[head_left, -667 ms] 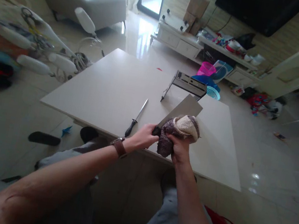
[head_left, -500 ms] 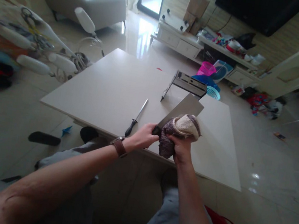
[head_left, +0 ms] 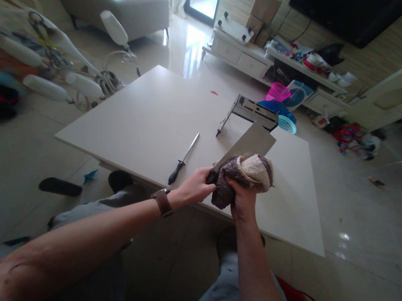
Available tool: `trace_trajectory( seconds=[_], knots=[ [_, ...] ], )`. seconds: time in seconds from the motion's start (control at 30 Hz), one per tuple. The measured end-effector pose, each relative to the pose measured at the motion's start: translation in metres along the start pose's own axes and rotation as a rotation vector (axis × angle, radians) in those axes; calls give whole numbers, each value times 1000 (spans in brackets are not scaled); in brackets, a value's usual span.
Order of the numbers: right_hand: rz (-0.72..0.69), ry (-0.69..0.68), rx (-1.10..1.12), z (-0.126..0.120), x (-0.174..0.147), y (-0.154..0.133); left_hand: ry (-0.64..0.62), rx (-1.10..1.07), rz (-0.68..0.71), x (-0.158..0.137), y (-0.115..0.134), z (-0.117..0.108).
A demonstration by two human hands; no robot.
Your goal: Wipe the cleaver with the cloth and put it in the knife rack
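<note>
We judge the wipe midway: our left hand (head_left: pixel 195 186) grips the cleaver (head_left: pixel 249 142) handle, right hand (head_left: pixel 241 198) fingers clutch the cloth (head_left: pixel 245 173) on the blade's near end, the tip at 1 o'clock still bare.

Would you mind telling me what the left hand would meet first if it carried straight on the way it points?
Probably the cloth in the right hand; the left hand grips the cleaver handle pointing right at it.

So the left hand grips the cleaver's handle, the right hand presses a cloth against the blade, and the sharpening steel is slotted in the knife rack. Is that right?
Not quite. The head view shows the sharpening steel lying flat on the table, apart from the knife rack. The rest holds: the left hand grips the cleaver by its handle, and the right hand presses the cloth against the blade.
</note>
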State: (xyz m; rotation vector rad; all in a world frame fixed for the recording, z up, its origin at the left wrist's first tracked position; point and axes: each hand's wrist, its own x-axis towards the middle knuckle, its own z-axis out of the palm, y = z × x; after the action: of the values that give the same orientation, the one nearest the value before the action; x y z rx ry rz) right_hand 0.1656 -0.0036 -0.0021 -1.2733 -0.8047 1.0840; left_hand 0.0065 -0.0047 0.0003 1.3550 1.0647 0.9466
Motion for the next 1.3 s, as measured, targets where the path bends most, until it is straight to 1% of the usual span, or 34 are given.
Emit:
trace_trajectory(
  seconds=[0.1, 0.2, 0.37, 0.57, 0.63, 0.73, 0.8, 0.97, 1.1, 1.2, 1.3],
  knots=[
    [10, 14, -13, 0, 2, 0, 21, -12, -9, -3, -2, 8],
    [14, 9, -38, -3, 5, -1, 4, -30, -37, -4, -3, 10],
    [12, -7, -63, -8, 7, -10, -52, -53, -64, 1, 1, 1],
    [-37, -24, -42, -16, 8, -25, -63, -97, -60, 7, 7, -9],
    [-38, 10, 8, -20, 12, -26, -65, -97, -64, 8, 6, -12],
    [-29, 102, 114, -26, 19, -26, -59, -72, -82, 9, 4, -15],
    [-16, 119, 161, -28, 23, -26, -70, -48, -87, 8, 2, -16],
    [78, 3, 169, -25, 19, -22, -118, -13, -113, 4, 1, -13],
    [78, -38, 146, -20, 13, -18, -141, 11, -118, 4, 1, -12],
    [113, -86, 135, -21, 12, -18, -133, 56, -85, 7, 1, -17],
    [200, -115, 151, -25, 16, -20, -97, 94, -76, 9, 3, -23]
  ],
)
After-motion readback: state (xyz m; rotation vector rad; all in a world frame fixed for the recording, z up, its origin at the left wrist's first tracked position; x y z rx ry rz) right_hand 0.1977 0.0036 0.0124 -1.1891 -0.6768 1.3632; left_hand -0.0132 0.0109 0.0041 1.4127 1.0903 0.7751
